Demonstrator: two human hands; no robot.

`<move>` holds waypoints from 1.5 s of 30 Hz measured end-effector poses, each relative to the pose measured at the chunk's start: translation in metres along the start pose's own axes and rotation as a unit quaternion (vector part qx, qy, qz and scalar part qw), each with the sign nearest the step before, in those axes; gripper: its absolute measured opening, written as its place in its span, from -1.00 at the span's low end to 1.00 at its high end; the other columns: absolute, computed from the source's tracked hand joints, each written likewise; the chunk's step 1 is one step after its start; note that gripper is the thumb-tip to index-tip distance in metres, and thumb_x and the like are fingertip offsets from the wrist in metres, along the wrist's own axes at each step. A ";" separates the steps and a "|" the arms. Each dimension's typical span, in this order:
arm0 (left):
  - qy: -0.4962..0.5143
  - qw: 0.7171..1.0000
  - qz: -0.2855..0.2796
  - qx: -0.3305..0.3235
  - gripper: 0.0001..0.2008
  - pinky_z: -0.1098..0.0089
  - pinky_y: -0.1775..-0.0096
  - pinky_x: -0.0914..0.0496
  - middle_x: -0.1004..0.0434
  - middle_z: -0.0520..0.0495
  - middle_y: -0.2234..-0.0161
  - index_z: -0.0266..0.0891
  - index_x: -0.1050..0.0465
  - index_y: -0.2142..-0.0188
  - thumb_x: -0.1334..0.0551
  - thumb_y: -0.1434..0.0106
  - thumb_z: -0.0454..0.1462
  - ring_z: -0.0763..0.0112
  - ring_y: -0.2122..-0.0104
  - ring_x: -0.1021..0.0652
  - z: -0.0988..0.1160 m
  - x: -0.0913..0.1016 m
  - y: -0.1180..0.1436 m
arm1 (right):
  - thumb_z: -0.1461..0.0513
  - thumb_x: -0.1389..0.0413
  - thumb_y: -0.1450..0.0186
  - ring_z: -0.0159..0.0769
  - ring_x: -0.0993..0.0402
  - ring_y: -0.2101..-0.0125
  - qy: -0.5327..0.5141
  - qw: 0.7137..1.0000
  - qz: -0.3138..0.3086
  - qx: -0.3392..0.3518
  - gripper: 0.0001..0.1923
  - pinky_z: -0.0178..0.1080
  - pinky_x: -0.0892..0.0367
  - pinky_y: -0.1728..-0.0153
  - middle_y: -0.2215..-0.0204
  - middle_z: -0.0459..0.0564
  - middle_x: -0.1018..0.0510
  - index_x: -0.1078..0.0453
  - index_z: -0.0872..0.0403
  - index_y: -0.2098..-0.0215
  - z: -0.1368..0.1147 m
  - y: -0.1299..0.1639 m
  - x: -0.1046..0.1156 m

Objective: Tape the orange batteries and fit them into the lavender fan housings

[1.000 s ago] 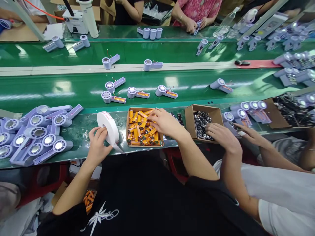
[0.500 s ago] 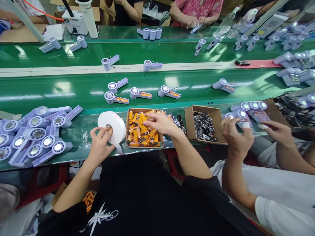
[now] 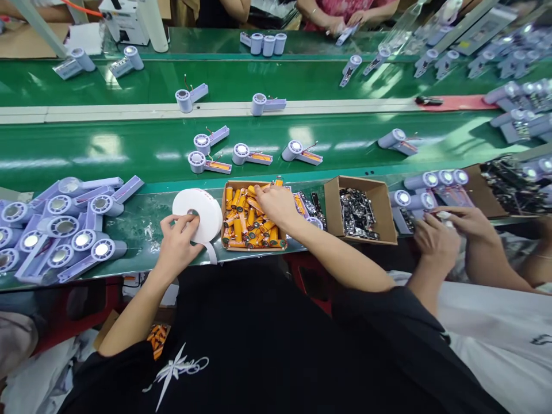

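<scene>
A white tape roll [image 3: 199, 214] is gripped on edge by the left hand [image 3: 176, 244], fingers curled around its rim. At its 3 o'clock, orange battery cells [image 3: 245, 221] in a cardboard box [image 3: 223, 221] are touched by the loosely curled right hand [image 3: 276, 204].

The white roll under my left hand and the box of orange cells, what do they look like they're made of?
The white roll looks like matte paper or foam tape: dull surface, a loose tail hanging off it. The box looks like brown corrugated cardboard. The orange cells look glossy, probably plastic-sleeved.
</scene>
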State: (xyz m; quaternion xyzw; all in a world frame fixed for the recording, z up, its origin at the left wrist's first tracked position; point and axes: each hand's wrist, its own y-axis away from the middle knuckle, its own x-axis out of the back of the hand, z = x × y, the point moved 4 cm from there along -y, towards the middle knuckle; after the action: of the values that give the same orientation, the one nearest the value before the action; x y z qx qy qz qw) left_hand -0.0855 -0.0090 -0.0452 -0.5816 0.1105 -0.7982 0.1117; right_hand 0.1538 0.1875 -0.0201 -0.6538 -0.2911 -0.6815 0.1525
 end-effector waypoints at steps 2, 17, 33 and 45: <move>0.000 1.000 0.002 0.007 -0.49 -0.19 -0.27 -0.32 -0.65 -0.32 -0.15 -0.17 -0.60 -0.19 -0.35 -0.23 -0.35 -0.20 -0.18 -0.43 0.000 0.001 0.000 | 0.22 -0.03 -0.62 0.09 -0.73 -0.07 -0.045 0.999 0.012 0.003 -0.51 -0.03 -0.51 -0.09 -0.06 0.35 -0.78 -0.48 0.15 -0.44 0.008 0.004 0.002; -0.080 0.994 0.032 -0.061 -0.40 -0.19 -0.29 -0.28 -0.73 -0.15 -0.14 0.02 -0.58 -0.31 -0.31 -0.32 -0.41 -0.09 -0.08 -0.43 0.020 0.029 -0.003 | -0.10 -0.35 -0.38 -0.07 -0.74 0.12 -0.623 0.778 -0.005 0.077 -0.60 -0.05 -0.64 -0.04 0.18 0.00 -0.78 -0.64 0.01 0.03 -0.054 0.050 0.006; -0.042 0.977 -0.197 0.064 -0.60 0.11 0.15 -0.44 -0.76 -0.18 0.18 -0.09 -0.73 0.09 -0.40 -0.31 0.11 0.02 0.22 -0.58 -0.074 0.035 -0.036 | -0.18 -0.44 -0.31 0.01 -0.79 -0.11 -0.754 0.566 0.319 -0.100 -0.14 0.02 -0.72 -0.13 -0.05 0.10 -0.80 -0.32 -0.12 -0.43 0.051 0.065 0.012; -0.144 0.956 -0.252 0.048 -0.47 0.01 -0.18 -0.48 -0.69 -0.51 -0.11 -0.31 -0.70 -0.15 -0.40 -0.29 -0.05 -0.25 -0.16 -0.63 -0.020 -0.100 -0.369 | -0.02 -0.58 -0.25 0.04 -0.87 0.18 -0.780 0.555 0.279 -0.076 -0.38 0.02 -0.80 0.08 0.26 -0.02 -0.85 -0.47 -0.11 -0.14 0.033 0.090 -0.024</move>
State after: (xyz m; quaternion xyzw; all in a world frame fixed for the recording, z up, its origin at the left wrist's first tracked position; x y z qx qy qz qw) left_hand -0.0934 0.3731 -0.0285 -0.6935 -0.0955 -0.7123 -0.0504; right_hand 0.2359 0.1324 -0.0265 -0.9872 -0.0465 0.1523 -0.0024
